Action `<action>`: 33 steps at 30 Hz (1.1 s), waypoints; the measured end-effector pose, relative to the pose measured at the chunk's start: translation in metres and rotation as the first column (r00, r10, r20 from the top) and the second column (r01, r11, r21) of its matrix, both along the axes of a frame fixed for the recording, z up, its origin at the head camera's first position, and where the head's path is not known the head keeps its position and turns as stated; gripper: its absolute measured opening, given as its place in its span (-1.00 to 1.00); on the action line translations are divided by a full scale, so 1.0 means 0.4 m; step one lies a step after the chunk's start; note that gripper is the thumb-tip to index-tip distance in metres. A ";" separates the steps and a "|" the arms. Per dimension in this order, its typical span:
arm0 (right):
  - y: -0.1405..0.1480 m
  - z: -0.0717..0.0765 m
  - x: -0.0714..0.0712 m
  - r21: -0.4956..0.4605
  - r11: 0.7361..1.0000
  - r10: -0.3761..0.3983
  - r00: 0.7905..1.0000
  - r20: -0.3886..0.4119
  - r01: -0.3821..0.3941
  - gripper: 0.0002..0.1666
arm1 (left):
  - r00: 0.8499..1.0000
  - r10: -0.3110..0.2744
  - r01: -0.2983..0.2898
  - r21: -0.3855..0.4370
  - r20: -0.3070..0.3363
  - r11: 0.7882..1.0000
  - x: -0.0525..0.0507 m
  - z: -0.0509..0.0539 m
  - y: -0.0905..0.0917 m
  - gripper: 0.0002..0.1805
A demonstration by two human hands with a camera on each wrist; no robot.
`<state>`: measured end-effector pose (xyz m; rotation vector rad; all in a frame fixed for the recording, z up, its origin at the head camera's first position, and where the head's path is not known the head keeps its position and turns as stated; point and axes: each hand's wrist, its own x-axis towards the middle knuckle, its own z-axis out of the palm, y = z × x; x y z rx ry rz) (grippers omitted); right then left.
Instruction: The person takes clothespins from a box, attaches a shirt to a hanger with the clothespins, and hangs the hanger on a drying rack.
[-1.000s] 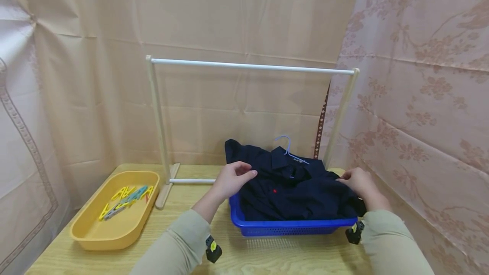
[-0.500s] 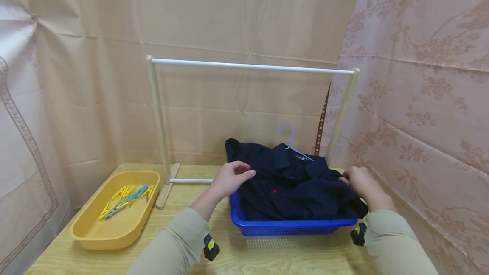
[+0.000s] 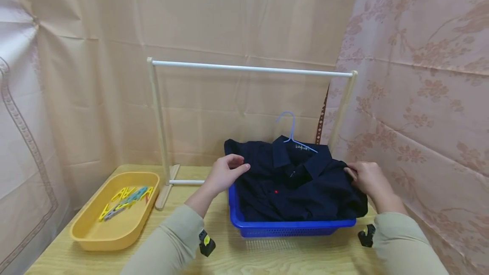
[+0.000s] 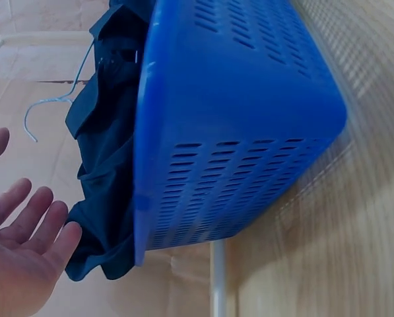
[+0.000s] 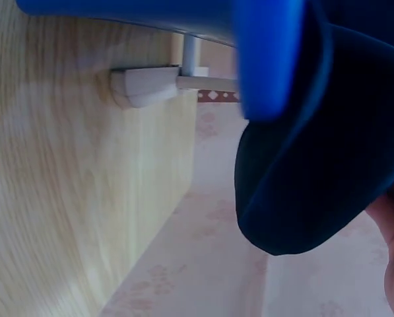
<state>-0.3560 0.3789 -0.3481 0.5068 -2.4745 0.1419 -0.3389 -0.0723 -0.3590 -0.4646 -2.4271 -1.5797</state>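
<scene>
A dark navy shirt (image 3: 294, 194) with a collar lies bunched over a blue basket (image 3: 298, 225). From its collar rises a light-blue hanger (image 3: 292, 128), hook upward; its lower part is inside the shirt. At the shirt's right shoulder my right hand (image 3: 369, 180) pinches the fabric, perhaps with the hanger's hidden end beneath it. The left hand (image 3: 224, 174) hovers by the left sleeve, fingers loosely spread and holding nothing. In the left wrist view those fingers (image 4: 35, 221) are apart from one another, near the shirt's edge. The right wrist view shows a sleeve (image 5: 302, 172) hanging past the basket rim.
Behind the basket stands a rack with a white top bar (image 3: 248, 68) and wooden posts. At left, a yellow tray (image 3: 88, 232) holds several clothespins (image 3: 130, 198). All stand on a wooden table (image 3: 267, 258), with curtains (image 3: 244, 20) around.
The right hand has moved slightly right and up, gripping the shirt's shoulder. Collar and hanger hook have risen and stand more upright. The left hand has shifted a little left and up.
</scene>
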 end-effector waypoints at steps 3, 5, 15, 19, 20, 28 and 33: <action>0.000 0.017 0.008 -0.003 1.000 0.014 0.998 -0.057 -0.015 -0.93 | 1.000 0.009 -0.008 0.036 -0.027 0.999 -0.001 0.012 -0.009 -0.53; -0.002 0.027 0.013 0.003 1.000 0.026 0.994 -0.103 -0.026 -0.92 | 0.999 0.008 -0.005 0.061 -0.050 0.998 -0.002 0.022 -0.015 -0.52; -0.015 0.072 0.027 -0.003 0.995 0.092 0.931 -0.353 -0.099 -0.84 | 0.996 0.011 0.000 0.134 -0.085 0.991 -0.001 0.071 -0.051 -0.46; -0.020 0.087 0.033 -0.001 0.996 0.082 0.923 -0.375 -0.088 -0.86 | 0.996 0.005 0.006 0.132 -0.085 0.991 0.000 0.087 -0.066 -0.45; -0.022 0.090 0.034 0.003 0.996 0.085 0.920 -0.383 -0.090 -0.86 | 0.996 0.006 0.006 0.131 -0.090 0.991 -0.001 0.090 -0.071 -0.45; -0.045 0.110 0.041 0.021 0.992 0.120 0.880 -0.459 -0.124 -0.82 | 0.993 0.012 0.002 0.121 -0.116 0.993 0.006 0.109 -0.108 -0.44; -0.065 0.123 0.041 0.022 0.992 0.120 0.869 -0.481 -0.125 -0.84 | 0.993 0.032 -0.021 0.088 -0.118 0.996 0.010 0.112 -0.138 -0.42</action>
